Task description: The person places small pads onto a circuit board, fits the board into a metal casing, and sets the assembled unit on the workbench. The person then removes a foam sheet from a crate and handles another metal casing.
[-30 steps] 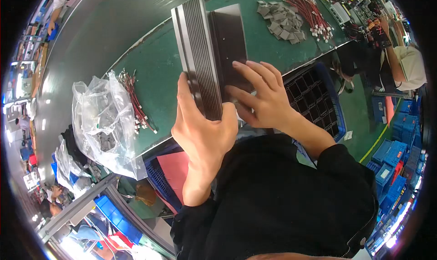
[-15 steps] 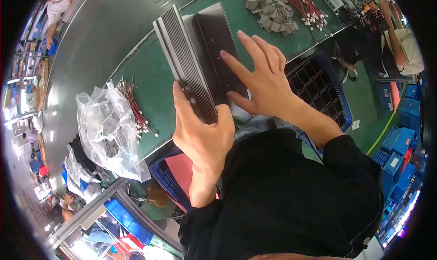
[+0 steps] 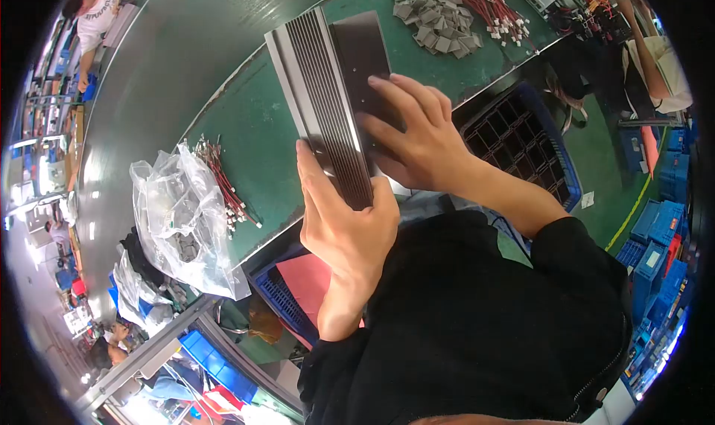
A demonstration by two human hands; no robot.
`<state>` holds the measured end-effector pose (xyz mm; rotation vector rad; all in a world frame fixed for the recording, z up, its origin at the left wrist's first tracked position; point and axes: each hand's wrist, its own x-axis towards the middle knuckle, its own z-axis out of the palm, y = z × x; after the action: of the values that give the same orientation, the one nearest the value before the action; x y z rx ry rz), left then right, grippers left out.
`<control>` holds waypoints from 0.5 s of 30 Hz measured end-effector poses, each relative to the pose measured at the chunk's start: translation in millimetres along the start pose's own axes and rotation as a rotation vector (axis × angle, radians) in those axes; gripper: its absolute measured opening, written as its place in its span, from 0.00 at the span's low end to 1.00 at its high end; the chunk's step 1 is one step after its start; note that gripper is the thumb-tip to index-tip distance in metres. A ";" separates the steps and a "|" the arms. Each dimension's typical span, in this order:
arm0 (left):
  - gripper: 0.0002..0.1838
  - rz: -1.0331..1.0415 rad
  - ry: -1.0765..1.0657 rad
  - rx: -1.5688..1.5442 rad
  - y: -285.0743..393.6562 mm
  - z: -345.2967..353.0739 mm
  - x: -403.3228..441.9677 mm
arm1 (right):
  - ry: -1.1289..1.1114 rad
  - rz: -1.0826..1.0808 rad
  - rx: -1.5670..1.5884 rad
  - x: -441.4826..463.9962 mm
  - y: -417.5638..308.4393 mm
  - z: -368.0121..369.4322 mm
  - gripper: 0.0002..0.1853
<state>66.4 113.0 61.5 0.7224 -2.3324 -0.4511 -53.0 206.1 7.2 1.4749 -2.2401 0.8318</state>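
My left hand (image 3: 346, 228) is closed around the lower end of a ribbed grey metal housing (image 3: 316, 82), thumb on one side and fingers on the other. The housing is tilted, its finned side turned up toward me and a dark flat panel on its right. My right hand (image 3: 428, 138) lies over that dark panel with its fingers stretched out and somewhat apart. Its lower fingers and thumb are shaded and partly hidden beside the housing; whether they touch the inner face I cannot tell.
On the green table (image 3: 261, 127) lie a clear plastic bag (image 3: 182, 224), red wire bundles (image 3: 488, 8) and a pile of grey square pieces (image 3: 439, 27). A blue crate (image 3: 555, 142) stands beside the table at right. Other people work at far left and right.
The housing has turned so its finned side faces me more and the panel shows less. My right hand has moved in closer against the panel, its lower fingers going behind the edge.
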 end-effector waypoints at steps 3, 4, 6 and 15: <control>0.39 0.046 0.023 0.006 -0.6 -0.8 -0.3 | -0.031 0.058 -0.024 9.9 1.1 -14.2 0.29; 0.39 0.021 0.006 -0.003 0.1 -2.0 -0.4 | -0.041 0.082 -0.058 15.7 3.5 -16.5 0.32; 0.39 0.005 -0.010 -0.014 0.7 -1.5 -0.3 | -0.059 0.127 -0.093 27.2 9.2 -21.4 0.35; 0.37 -0.204 -0.098 -0.315 -23.5 -2.0 5.9 | 0.042 -0.059 0.184 15.0 14.1 -27.9 0.15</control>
<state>72.9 90.6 54.4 0.8000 -2.2120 -0.9392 -73.1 217.1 33.2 1.5798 -2.1269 1.0638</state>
